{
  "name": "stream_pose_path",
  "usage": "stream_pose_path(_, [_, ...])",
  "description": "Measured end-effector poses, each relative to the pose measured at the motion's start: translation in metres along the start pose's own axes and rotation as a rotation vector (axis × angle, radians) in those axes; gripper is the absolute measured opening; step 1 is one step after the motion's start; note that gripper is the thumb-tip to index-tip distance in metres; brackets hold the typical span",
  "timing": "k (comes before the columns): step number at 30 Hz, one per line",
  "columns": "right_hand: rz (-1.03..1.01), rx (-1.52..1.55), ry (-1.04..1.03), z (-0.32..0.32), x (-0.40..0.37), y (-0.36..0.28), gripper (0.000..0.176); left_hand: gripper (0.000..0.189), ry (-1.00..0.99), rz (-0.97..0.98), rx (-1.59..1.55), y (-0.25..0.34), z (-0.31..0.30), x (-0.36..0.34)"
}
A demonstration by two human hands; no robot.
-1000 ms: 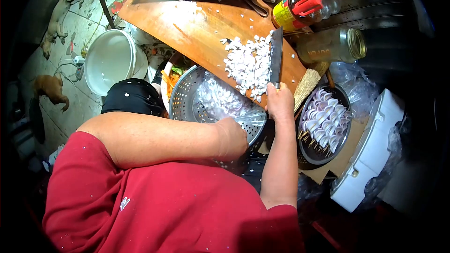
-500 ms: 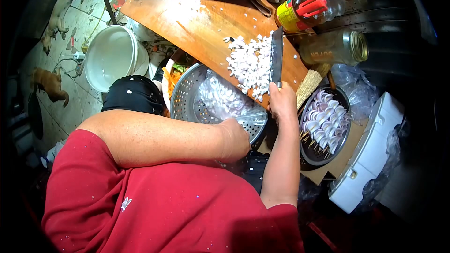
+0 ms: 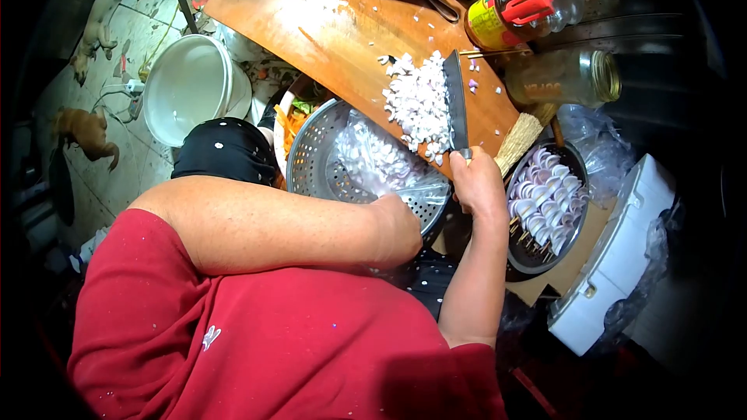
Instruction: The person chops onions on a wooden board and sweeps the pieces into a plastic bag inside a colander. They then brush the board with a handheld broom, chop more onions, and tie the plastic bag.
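My right hand (image 3: 476, 180) is closed round the handle of a cleaver (image 3: 456, 101), its dark blade standing on edge on the wooden cutting board (image 3: 350, 50). Against the blade's left side lies a heap of chopped onion (image 3: 418, 105), reaching the board's near edge. Below that edge, a clear plastic bag (image 3: 362, 148) with more chopped pieces sits in a grey perforated colander (image 3: 306, 159). The fingers of my left hand (image 3: 401, 225) are closed on the bag's near rim; the fingertips are partly hidden.
On the right stand a bowl of skewered onion slices (image 3: 547, 202), a brush (image 3: 517, 142), a glass jar (image 3: 560, 78), a sauce bottle (image 3: 521, 12) and a white foam box (image 3: 611, 257). Left are a white bucket (image 3: 187, 89), orange vegetable pieces (image 3: 289, 126) and animals (image 3: 85, 136) on the floor.
The cleaver has shifted slightly left across the board, pressing the onion heap, with a few bits left behind on its right. My left hand stays at the bag. The view has shifted a little.
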State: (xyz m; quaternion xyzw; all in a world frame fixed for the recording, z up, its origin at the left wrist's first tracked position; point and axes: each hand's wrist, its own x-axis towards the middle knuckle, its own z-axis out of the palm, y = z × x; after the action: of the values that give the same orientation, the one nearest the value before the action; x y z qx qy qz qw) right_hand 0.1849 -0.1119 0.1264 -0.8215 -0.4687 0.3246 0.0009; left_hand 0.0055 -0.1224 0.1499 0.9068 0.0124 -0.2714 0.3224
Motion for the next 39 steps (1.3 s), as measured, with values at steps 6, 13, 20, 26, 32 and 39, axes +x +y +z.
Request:
stream_pose_path(6, [0.032, 0.097, -0.035, 0.020, 0.014, 0.009, 0.039, 0.028, -0.005, 0.040, 0.000, 0.004, 0.005, 0.004])
stream_pose_path(13, [-0.041, 0.018, 0.160, 0.043, 0.006, 0.013, 0.038, 0.030, -0.046, 0.021, -0.002, 0.002, 0.007, 0.007])
stream_pose_path(20, [0.056, 0.524, 0.196, 0.024, -0.017, 0.026, 0.024, 0.036, -0.120, -0.165, 0.029, -0.007, 0.014, 0.004])
stream_pose_path(26, [0.105, 0.240, 0.369, 0.049, -0.005, 0.085, 0.034, 0.049, -0.213, -0.306, 0.102, -0.029, 0.032, 0.011])
stream_pose_path(32, [0.131, 0.066, 0.211, 0.044, -0.035, 0.042, 0.038, 0.062, -0.252, -0.296, 0.103, -0.057, 0.047, 0.017])
stream_pose_path(39, [-0.083, 0.117, 0.206, 0.060, -0.036, 0.039, 0.039, 0.038, -0.145, -0.341, 0.151, -0.071, 0.052, 0.013])
